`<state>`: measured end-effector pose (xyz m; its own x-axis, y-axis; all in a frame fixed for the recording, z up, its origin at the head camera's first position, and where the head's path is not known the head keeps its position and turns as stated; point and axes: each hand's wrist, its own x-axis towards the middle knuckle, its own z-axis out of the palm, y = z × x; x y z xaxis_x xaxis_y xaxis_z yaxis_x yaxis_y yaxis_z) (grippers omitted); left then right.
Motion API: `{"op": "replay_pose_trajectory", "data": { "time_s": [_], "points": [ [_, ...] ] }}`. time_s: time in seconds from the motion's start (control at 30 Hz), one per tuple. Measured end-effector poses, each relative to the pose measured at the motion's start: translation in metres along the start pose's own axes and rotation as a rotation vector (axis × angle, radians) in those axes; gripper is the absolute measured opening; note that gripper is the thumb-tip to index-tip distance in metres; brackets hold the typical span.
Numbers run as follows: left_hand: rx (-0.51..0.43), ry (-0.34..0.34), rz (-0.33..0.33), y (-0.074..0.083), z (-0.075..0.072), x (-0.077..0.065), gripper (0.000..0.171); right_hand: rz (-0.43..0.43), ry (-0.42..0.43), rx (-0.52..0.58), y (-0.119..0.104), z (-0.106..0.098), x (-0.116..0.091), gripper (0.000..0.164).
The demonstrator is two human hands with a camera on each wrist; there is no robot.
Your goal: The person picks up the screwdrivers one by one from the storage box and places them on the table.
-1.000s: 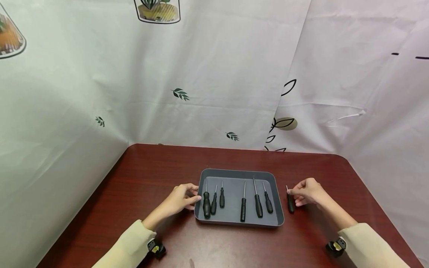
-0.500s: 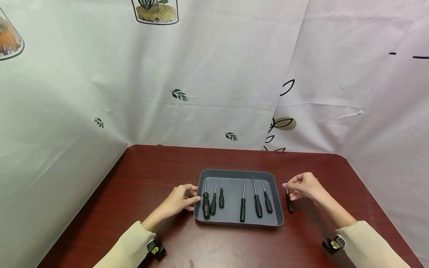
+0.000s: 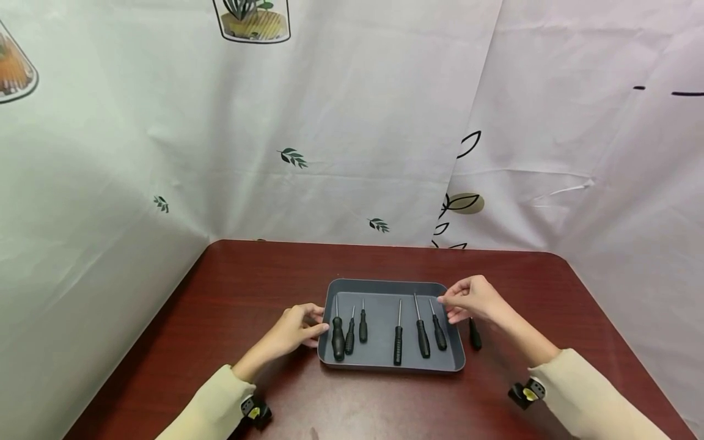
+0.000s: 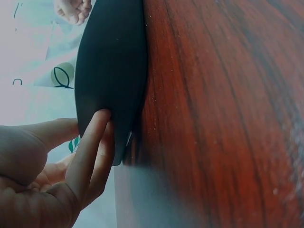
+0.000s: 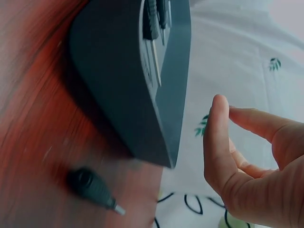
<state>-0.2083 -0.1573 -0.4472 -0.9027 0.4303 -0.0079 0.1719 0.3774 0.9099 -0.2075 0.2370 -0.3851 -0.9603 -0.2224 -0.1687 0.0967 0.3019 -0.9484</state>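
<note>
The left hand (image 3: 299, 326) grips the left wall of a grey tray (image 3: 379, 355) holding six black-handled screwdrivers (image 3: 423, 339). The right hand (image 3: 473, 299), fingers loosely bent and holding nothing, hovers near the tray's far right corner; a seventh screwdriver (image 3: 475, 336) lies on the bench (image 3: 374, 409) to the right.

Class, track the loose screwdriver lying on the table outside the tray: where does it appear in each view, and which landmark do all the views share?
Head: the loose screwdriver is right of centre, below mid-height, just right of the tray.
Left wrist: not in the picture.
Right wrist: lower left, on the table, tip towards the lower right.
Shared landmark: the tray.
</note>
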Motion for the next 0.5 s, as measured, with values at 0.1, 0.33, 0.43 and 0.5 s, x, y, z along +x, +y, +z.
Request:
{"op": "replay_pose_trajectory", "data": {
  "time_s": [0.1, 0.33, 0.43, 0.5],
  "points": [
    [0.003, -0.004, -0.001, 0.001, 0.0, -0.001, 0.042, -0.005, -0.024, 0.002, -0.005, 0.008, 0.004, 0.022],
    [0.004, -0.004, 0.001, 0.001, 0.0, -0.002, 0.043, -0.044, -0.078, -0.04, -0.011, 0.03, 0.014, 0.023],
    [0.005, -0.002, 0.0, 0.001, -0.001, -0.001, 0.043, -0.049, -0.09, -0.05, -0.015, 0.039, 0.019, 0.02],
    [0.007, -0.001, -0.002, 0.001, -0.001, -0.001, 0.042, -0.047, -0.097, -0.046, -0.017, 0.045, 0.022, 0.019]
  ]
}}
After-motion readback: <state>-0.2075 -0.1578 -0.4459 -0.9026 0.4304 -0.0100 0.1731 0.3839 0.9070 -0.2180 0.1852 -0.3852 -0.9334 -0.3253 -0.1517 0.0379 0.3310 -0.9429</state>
